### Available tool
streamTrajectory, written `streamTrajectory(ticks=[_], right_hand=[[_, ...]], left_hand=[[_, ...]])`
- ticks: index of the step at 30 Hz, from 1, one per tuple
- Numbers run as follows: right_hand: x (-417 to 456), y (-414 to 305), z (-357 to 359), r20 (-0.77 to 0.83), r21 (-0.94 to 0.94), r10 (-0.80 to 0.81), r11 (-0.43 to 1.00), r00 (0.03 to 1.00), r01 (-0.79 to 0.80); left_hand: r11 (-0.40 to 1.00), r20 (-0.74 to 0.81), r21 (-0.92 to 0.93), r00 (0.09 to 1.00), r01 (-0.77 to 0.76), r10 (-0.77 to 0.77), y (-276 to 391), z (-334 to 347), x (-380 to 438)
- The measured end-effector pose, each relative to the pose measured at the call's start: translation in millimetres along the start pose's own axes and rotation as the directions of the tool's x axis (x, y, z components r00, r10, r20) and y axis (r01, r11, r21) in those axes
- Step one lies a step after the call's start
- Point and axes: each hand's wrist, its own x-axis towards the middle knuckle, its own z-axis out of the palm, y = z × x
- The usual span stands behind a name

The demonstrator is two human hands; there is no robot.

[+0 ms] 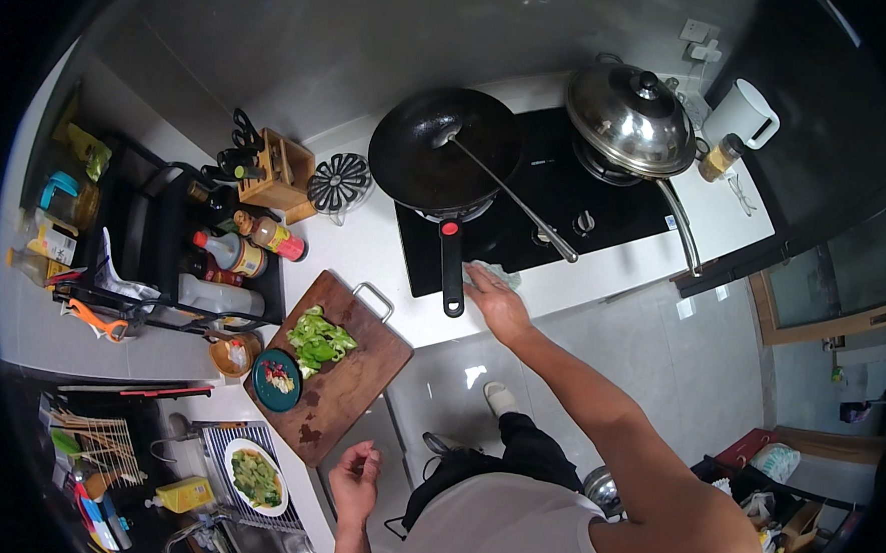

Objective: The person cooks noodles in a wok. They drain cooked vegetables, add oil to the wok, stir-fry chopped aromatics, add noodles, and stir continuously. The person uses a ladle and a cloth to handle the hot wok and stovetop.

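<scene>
My right hand (497, 303) lies with spread fingers on a pale cloth (504, 277) at the front edge of the black gas hob (626, 224), right of the wok's handle. The black wok (419, 151) sits on the left burner, and a metal ladle (511, 190) rests in it, its handle reaching out over the hob. Before my body hangs my left hand (356, 478), empty, its fingers loosely curled, beside the wooden cutting board (366, 378). Cut green peppers (319, 340) lie on that board, with a dark green plate (262, 396) of chopped red and pale seasonings at its left edge.
A lidded steel pan (623, 128) stands on the right burner, its handle jutting over the counter. A knife block (286, 178), a black rack (166, 254) of bottles and a white kettle (741, 115) line the counter. An oval dish of cooked greens (256, 478) is by the sink.
</scene>
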Motion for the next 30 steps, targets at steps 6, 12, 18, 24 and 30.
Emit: streamTrajectory(ticks=[6, 12, 18, 24, 30], right_hand=[[-42, 32, -41, 0.031, 0.360, 0.195, 0.913, 0.980, -0.192], [-20, 117, -114, -0.177, 0.673, 0.581, 0.660, 0.795, -0.333], [98, 222, -97, -0.263, 0.259, 0.364, 0.919, 0.894, -0.298], [206, 267, -36, 0.042, -0.114, 0.339, 0.936, 0.940, -0.332], [257, 309, -25, -0.063, -0.133, 0.377, 0.914, 0.924, -0.382]], left_hand=[[1.000, -0.056, -0.023, 0.998, 0.013, -0.014, 2, 12, -6], [0.997, -0.122, -0.049, 0.990, 0.065, -0.071, -16, 22, -24], [0.990, -0.144, -0.018, 0.979, 0.140, -0.141, -20, 23, -28], [0.957, -0.135, 0.146, 0.964, 0.249, -0.230, -52, 12, -62], [0.959, -0.138, 0.104, 0.958, 0.266, -0.251, -39, 39, -34]])
